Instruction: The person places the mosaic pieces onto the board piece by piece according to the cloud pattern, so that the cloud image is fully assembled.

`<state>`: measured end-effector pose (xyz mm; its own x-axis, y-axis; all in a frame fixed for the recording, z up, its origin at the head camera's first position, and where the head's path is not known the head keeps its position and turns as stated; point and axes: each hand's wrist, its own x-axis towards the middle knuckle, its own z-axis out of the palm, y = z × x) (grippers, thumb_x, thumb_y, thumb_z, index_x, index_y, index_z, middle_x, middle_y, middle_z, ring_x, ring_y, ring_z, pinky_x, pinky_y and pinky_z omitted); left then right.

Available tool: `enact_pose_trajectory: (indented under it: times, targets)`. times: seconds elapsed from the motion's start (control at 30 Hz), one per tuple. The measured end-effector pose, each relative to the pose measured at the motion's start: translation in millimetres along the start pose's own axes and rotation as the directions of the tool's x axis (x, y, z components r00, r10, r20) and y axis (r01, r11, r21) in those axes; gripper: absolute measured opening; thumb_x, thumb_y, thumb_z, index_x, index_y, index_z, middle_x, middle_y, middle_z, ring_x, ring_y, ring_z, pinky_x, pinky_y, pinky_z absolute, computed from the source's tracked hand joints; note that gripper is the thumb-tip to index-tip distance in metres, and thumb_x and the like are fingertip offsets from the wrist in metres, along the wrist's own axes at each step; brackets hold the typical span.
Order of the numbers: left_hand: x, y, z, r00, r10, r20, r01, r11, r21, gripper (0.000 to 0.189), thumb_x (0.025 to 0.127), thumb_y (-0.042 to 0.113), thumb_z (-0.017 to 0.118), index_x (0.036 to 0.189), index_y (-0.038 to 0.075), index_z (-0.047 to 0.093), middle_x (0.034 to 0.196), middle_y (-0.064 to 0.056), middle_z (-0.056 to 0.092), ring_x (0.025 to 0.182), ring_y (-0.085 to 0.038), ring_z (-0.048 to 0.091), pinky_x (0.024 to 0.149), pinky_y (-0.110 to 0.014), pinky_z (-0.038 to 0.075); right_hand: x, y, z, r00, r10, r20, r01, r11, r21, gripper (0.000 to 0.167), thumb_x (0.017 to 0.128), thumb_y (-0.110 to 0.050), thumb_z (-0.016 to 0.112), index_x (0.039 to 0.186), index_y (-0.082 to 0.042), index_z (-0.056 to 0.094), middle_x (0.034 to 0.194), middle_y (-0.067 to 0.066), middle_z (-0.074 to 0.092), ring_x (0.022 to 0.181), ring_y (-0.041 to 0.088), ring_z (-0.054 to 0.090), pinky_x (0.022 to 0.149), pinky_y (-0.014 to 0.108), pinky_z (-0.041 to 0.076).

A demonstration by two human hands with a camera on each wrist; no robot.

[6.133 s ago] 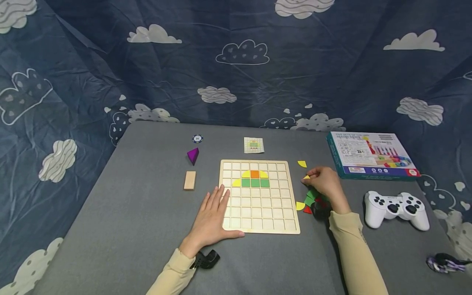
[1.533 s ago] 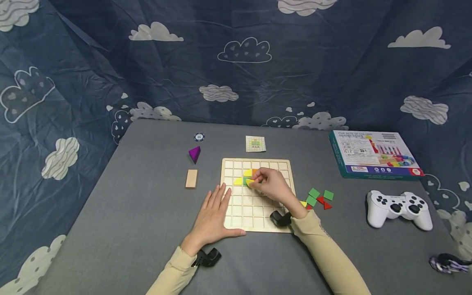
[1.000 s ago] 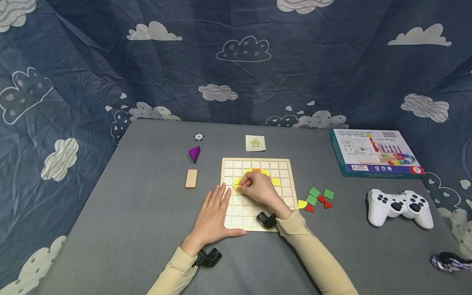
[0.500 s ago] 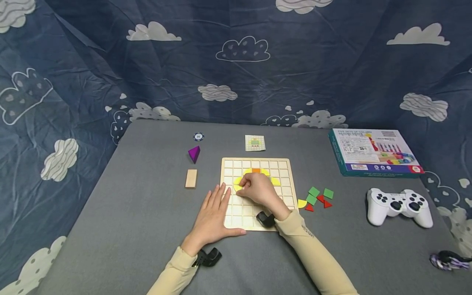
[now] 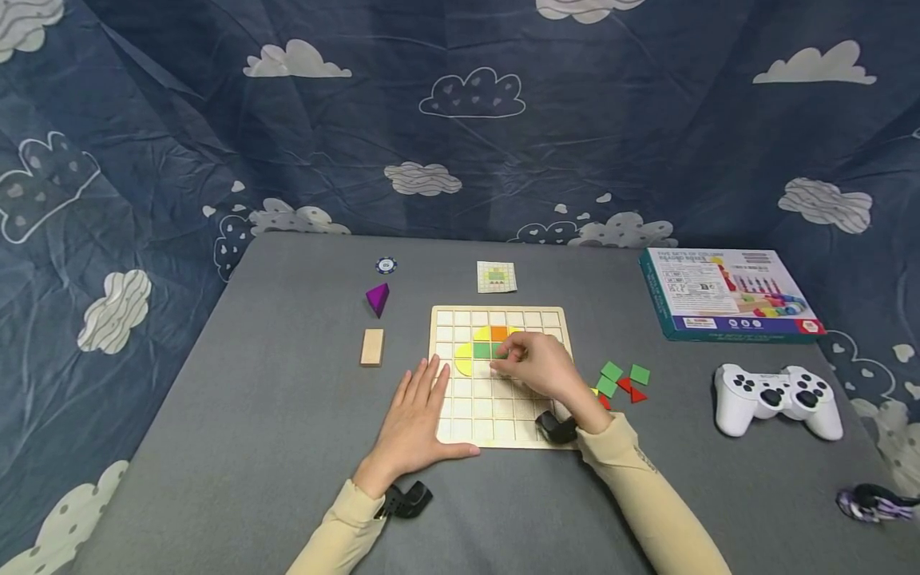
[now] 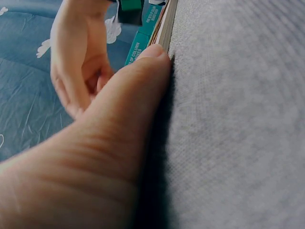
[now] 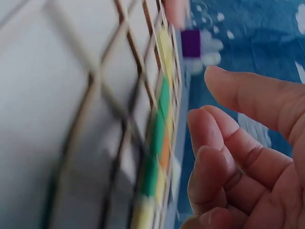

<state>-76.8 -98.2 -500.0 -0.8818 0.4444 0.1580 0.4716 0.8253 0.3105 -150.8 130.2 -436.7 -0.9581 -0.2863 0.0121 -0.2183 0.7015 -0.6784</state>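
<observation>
- Left hand (image 5: 413,427): laid flat with fingers straight and grasping nothing; fingertips overlap the left edge of the square pale-wood grid board (image 5: 496,411), thumb stretched along its near edge.
- Right hand (image 5: 542,367): over the board, fingers loosely bent. The right wrist view shows thumb and fingers apart with nothing between them, so released. Contact with the board: cannot tell.
- Board lies flat on the grey cloth-covered desk (image 5: 216,431), in front of the person.
- Set in the board's far half: one flat orange square tile (image 5: 499,334) with a yellow rounded tile (image 5: 482,334) on its left; in the row nearer the person, flat green square tiles (image 5: 482,350), three visible from the right wrist.
- Left of the green row, a yellow half-round shape (image 5: 463,359). Right end of the pattern partly covered by the right hand.
- Loose on the desk, right of the board: three green squares (image 5: 612,370), red triangular tiles (image 5: 638,396) and a yellow piece (image 5: 593,391), mostly hidden by the right wrist.
- Beyond the board: a small pale card (image 5: 497,277) printed with a coloured grid pattern.
- Far right: a flat printed cardboard box (image 5: 733,295); nearer, a white game controller (image 5: 779,403).
</observation>
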Motion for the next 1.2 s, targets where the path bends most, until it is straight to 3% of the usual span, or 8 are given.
enact_pose_trajectory:
  times: [0.17, 0.43, 0.67, 0.83, 1.2]
  targets:
    - [-0.1, 0.4, -0.2, 1.000, -0.002, 0.000, 0.002, 1.000, -0.015, 0.123, 0.066, 0.077, 0.063, 0.150, 0.000, 0.018, 0.156, -0.018, 0.012, 0.142, -0.031, 0.009, 0.114, -0.045, 0.007, -13.9, 26.6, -29.9, 0.996, 0.042, -0.074, -0.044, 0.999, -0.031, 0.016, 0.082, -0.023, 0.075, 0.088, -0.008, 0.071, 0.066, -0.004, 0.060, 0.052, 0.013, 0.049, 0.048, 0.030, 0.037]
    - [-0.3, -0.6, 0.1, 0.999, 0.017, -0.032, -0.017, 1.000, -0.018, 0.122, 0.066, 0.078, 0.062, 0.150, -0.001, 0.020, 0.155, -0.018, 0.013, 0.142, -0.032, 0.010, 0.113, -0.046, 0.009, -39.4, 68.1, -63.2, 0.975, 0.167, -0.145, -0.186, 0.974, -0.129, 0.022, 0.083, -0.025, 0.074, 0.088, -0.004, 0.070, 0.070, 0.002, 0.059, 0.059, 0.017, 0.049, 0.052, 0.030, 0.036]
    - [-0.4, -0.8, 0.0, 1.000, 0.011, -0.025, -0.012, 1.000, -0.016, 0.122, 0.066, 0.078, 0.062, 0.150, 0.000, 0.020, 0.156, -0.018, 0.013, 0.142, -0.031, 0.010, 0.113, -0.045, 0.008, -53.7, 89.2, -75.8, 0.962, 0.238, -0.136, -0.261, 0.947, -0.186, 0.032, 0.082, -0.030, 0.075, 0.096, -0.001, 0.069, 0.081, 0.007, 0.061, 0.069, 0.022, 0.050, 0.057, 0.033, 0.036]
    - [-0.4, -0.5, 0.0, 1.000, 0.012, -0.023, -0.012, 1.000, -0.021, 0.122, 0.067, 0.077, 0.062, 0.150, 0.000, 0.020, 0.156, -0.018, 0.013, 0.142, -0.031, 0.010, 0.113, -0.045, 0.008, -56.1, 95.2, -79.1, 0.957, 0.263, -0.123, -0.284, 0.936, -0.207, 0.032, 0.081, -0.029, 0.075, 0.094, -0.001, 0.068, 0.079, 0.006, 0.059, 0.068, 0.021, 0.049, 0.057, 0.033, 0.035]
    - [-0.3, -1.0, 1.3, 0.999, 0.016, -0.030, -0.016, 1.000, -0.025, 0.121, 0.067, 0.078, 0.062, 0.150, 0.000, 0.020, 0.156, -0.018, 0.013, 0.142, -0.032, 0.010, 0.113, -0.045, 0.009, -51.8, 100.1, -82.0, 0.949, 0.314, -0.042, -0.316, 0.939, -0.133, 0.030, 0.082, -0.030, 0.075, 0.092, -0.005, 0.061, 0.079, 0.006, 0.056, 0.069, 0.022, 0.047, 0.058, 0.033, 0.032]
